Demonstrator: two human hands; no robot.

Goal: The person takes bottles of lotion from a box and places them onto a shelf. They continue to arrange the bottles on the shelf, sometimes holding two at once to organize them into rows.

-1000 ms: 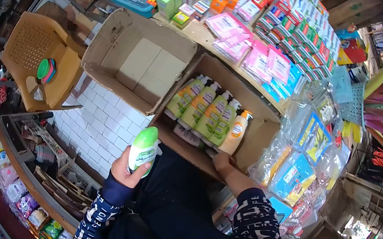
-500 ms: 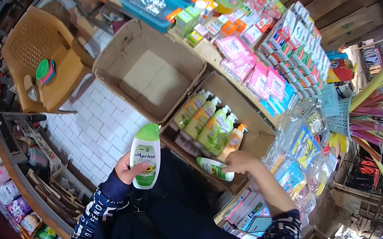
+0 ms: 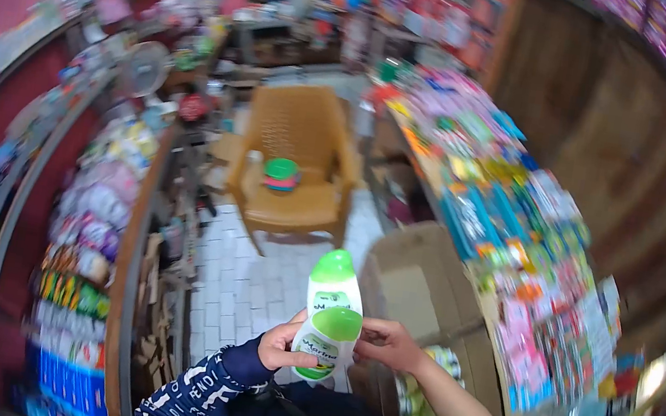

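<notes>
Two white lotion bottles with green caps are held together in front of my body. The rear lotion bottle (image 3: 334,284) stands taller, and the front lotion bottle (image 3: 318,349) overlaps its lower part. My left hand (image 3: 283,347) is closed around them from the left, its thumb across the front bottle's label. From the right, my right hand (image 3: 388,345) grips at the bottles' side; some of its fingers are hidden behind them. Below my right forearm, several pump bottles (image 3: 418,400) stand in a cardboard box, partly covered by the arm.
An open cardboard box (image 3: 420,260) stands on the white tiled floor (image 3: 232,279). Beyond is a brown plastic chair (image 3: 290,206) with colourful bowls (image 3: 281,171) on its seat. A goods-laden table (image 3: 486,287) runs along the right; packed shelves (image 3: 131,264) line the left.
My right hand has lifted a second lotion bottle out of the box and brought it against the one in my left hand. The view has swung left toward the chair and shelves.
</notes>
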